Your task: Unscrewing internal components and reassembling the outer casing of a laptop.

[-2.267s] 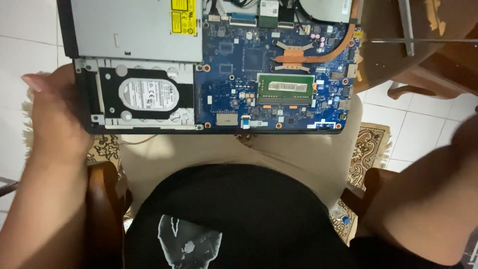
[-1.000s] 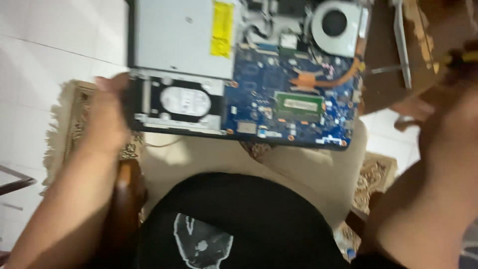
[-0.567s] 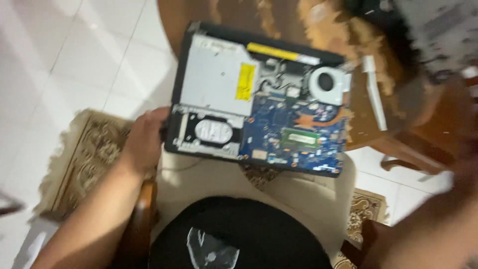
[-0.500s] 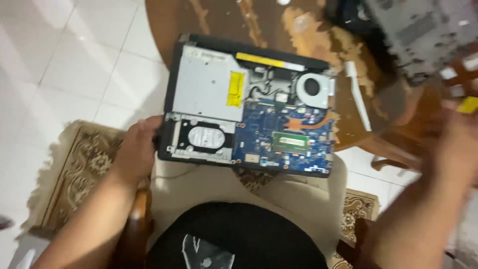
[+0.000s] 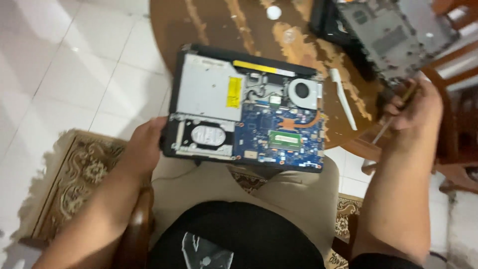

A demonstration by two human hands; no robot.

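An opened laptop base lies across my lap and the edge of a round wooden table. Its blue circuit board, silver optical drive, hard drive and round fan are exposed. My left hand grips the laptop's near left corner beside the hard drive. My right hand is out to the right of the laptop, closed around a screwdriver whose shaft points down and left. The hand is beside a grey laptop cover that rests at the table's far right.
A white strip lies on the table right of the laptop, and a small white disc sits farther back. A patterned rug covers the tiled floor at left. Wooden chair parts stand at right.
The view has pulled back and tilted up, so the table and grey cover now show. My right hand has risen to the right with the screwdriver. My left hand keeps its hold.
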